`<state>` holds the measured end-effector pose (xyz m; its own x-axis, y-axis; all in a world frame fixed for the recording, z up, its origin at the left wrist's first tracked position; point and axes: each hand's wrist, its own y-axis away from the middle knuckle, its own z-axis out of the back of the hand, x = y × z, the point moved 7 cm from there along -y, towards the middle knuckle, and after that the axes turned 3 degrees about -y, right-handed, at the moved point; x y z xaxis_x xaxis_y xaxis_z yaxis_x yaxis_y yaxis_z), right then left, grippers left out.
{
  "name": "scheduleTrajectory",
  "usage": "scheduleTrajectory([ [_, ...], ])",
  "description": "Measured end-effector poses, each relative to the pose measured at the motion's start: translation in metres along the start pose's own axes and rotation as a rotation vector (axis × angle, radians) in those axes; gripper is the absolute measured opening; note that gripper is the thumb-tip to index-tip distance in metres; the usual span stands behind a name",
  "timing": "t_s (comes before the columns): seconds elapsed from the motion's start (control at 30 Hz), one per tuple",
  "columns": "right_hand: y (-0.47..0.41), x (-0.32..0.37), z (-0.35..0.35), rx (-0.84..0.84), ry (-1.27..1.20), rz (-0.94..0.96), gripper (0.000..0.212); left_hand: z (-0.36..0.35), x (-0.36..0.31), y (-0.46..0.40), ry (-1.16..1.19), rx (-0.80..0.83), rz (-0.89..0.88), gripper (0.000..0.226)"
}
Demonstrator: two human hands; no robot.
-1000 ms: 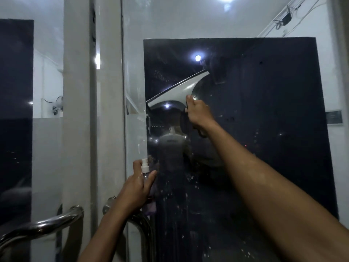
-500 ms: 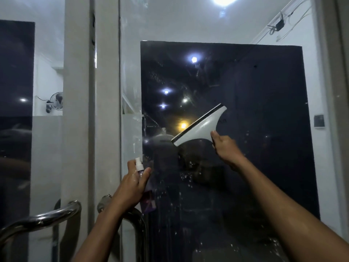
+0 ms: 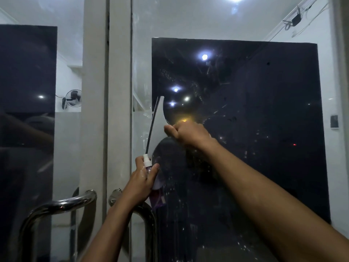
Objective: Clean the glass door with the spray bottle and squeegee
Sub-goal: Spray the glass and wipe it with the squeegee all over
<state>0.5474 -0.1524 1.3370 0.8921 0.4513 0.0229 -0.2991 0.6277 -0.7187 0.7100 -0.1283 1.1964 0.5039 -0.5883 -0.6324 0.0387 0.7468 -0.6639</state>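
Dim indoor light falls on a doorway whose pale frame [image 3: 95, 110] runs up the left-centre of the frame, with lamp reflections scattered over the dark pane. Nearest us, low in the picture, two curved steel handles [image 3: 62, 204] sit at the bottom left.

Just above them our left hand [image 3: 140, 179] wraps its fingers round the spray bottle [image 3: 149, 168], white nozzle up, held close to the glass and idle for now.

Further up, at centre, our right hand [image 3: 186, 134] is closed in a fist on the grip of the squeegee [image 3: 155, 121]. Its blade stands nearly upright along the left edge of the dark part of the glass door [image 3: 255, 120], its lower tip just above the bottle's nozzle.

Droplets and streaks show on the pane below and to the right of the hands, so we judge the wiping is under way and not finished. To do the stroke well, we should keep the whole rubber edge flat on the glass, press evenly, and overlap each pass. We should also keep the bottle out of the blade's path, since the two sit very close.
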Motion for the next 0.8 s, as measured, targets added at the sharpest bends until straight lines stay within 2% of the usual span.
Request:
scheduleTrajectory([
  [0.1, -0.012, -0.015, 0.008, 0.101, 0.114, -0.067, 0.059, 0.001, 0.000, 0.001, 0.003, 0.009, 0.009, 0.037],
  [0.27, 0.017, -0.086, 0.035, 0.254, 0.193, -0.186, 0.078, 0.002, -0.007, 0.002, -0.021, 0.022, -0.021, 0.039],
  [0.4, 0.045, -0.106, 0.050, 0.210, 0.246, -0.142, 0.090, 0.001, -0.010, 0.005, 0.053, 0.053, -0.084, 0.045],
  [0.5, 0.044, -0.086, 0.049, 0.176, 0.249, -0.061, 0.092, 0.007, -0.012, 0.001, 0.099, 0.007, -0.211, 0.033],
  [0.57, 0.037, -0.060, 0.040, 0.184, 0.251, 0.003, 0.081, 0.013, -0.012, -0.002, 0.060, -0.034, -0.269, 0.031],
  [0.67, 0.019, -0.013, 0.022, 0.185, 0.255, 0.117, 0.067, 0.022, -0.005, -0.006, -0.001, -0.082, -0.285, 0.041],
  [0.8, -0.003, 0.028, -0.006, 0.202, 0.298, 0.193, 0.060, 0.023, 0.009, -0.005, -0.031, -0.077, -0.259, 0.055],
])
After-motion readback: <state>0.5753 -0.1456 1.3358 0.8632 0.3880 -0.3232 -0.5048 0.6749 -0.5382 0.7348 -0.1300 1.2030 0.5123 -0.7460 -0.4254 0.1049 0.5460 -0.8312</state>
